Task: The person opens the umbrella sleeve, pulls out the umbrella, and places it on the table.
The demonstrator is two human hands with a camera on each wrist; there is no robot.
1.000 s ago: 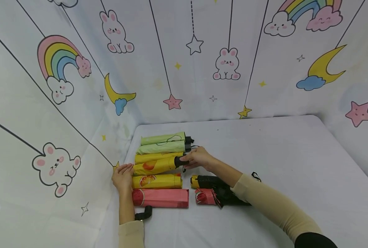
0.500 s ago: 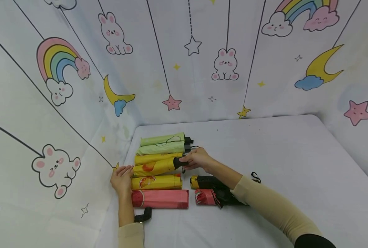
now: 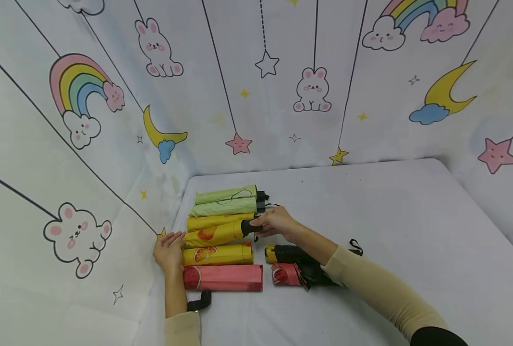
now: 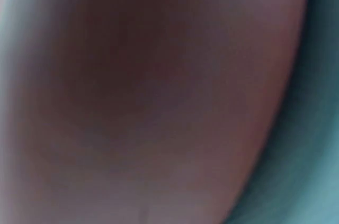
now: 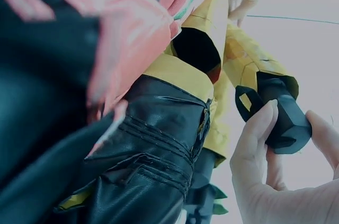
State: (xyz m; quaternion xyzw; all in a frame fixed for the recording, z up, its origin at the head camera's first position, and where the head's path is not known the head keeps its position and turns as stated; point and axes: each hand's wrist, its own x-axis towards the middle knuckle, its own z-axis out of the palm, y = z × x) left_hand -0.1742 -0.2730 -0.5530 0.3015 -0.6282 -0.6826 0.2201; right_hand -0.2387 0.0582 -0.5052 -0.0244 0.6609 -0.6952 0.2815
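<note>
My right hand (image 3: 278,222) pinches the black handle (image 5: 288,123) of a folded yellow umbrella (image 3: 215,234) with an orange print. At that umbrella's left end, my left hand (image 3: 168,252) holds on with its fingertips; its wrist view is only a blur. Behind lie another yellow umbrella (image 3: 219,221) and two pale green ones, the nearer green umbrella (image 3: 224,207) showing a black handle. In front are a yellow cover (image 3: 228,254) with an orange slice, its mouth gaping in the right wrist view, and a pink-red watermelon cover (image 3: 230,278).
Right of the covers lie a black-and-yellow folded umbrella (image 3: 291,253) with a wrist loop and a red-and-black one (image 3: 287,275), partly behind the right forearm. A black strap (image 3: 200,300) sits by the left wrist. Printed cloth walls (image 3: 256,110) border the white table (image 3: 369,206).
The head view has shifted slightly. Both hands keep their hold on the yellow umbrella, which stays in nearly the same place.
</note>
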